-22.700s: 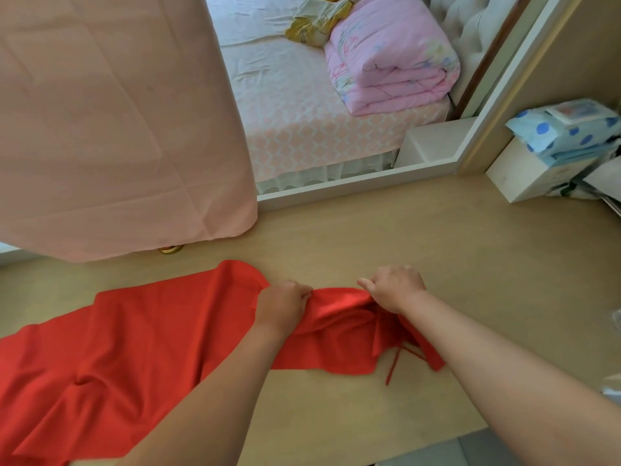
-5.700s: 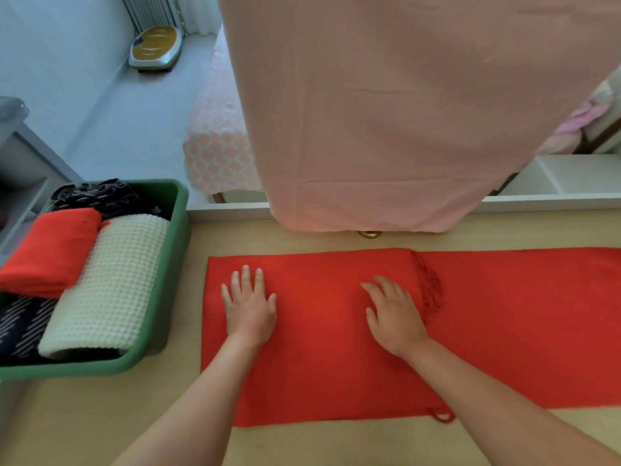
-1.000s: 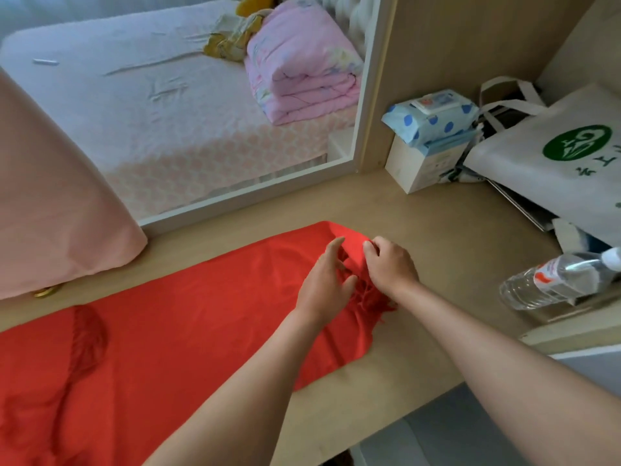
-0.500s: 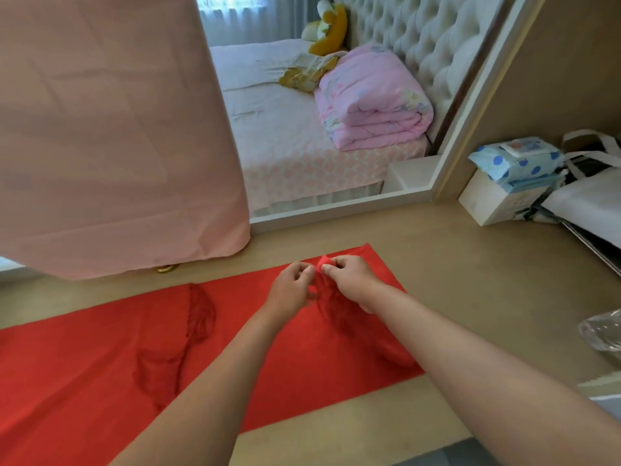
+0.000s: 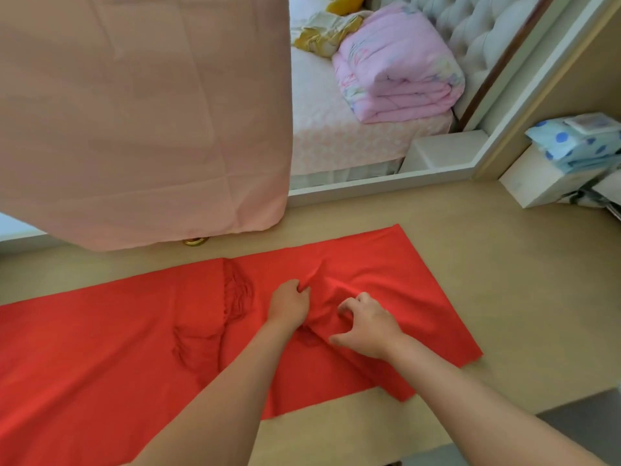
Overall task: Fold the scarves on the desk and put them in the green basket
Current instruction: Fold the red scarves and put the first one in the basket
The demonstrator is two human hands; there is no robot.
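Observation:
A long red scarf (image 5: 100, 348) lies flat across the wooden desk (image 5: 521, 297), running off the left edge of the view. Its right part (image 5: 420, 297) is doubled over, and a fringed end (image 5: 235, 297) shows as a dark ridge near the middle. My left hand (image 5: 290, 302) pinches a raised crease of the top layer. Just to its right, my right hand (image 5: 368, 326) rests on the scarf with fingers and thumb curled around a bunched ridge of the cloth. The green basket is out of view.
A pink cloth (image 5: 141, 112) hangs over the desk's back left, above a small gold object (image 5: 195, 242). A white box (image 5: 544, 179) with a blue dotted tissue pack (image 5: 578, 136) stands at the back right. Behind the desk are a bed and a folded pink quilt (image 5: 396, 65).
Both hands carried the scarf's right end leftward and came down onto the cloth. The right part now lies doubled over with a folded right edge.

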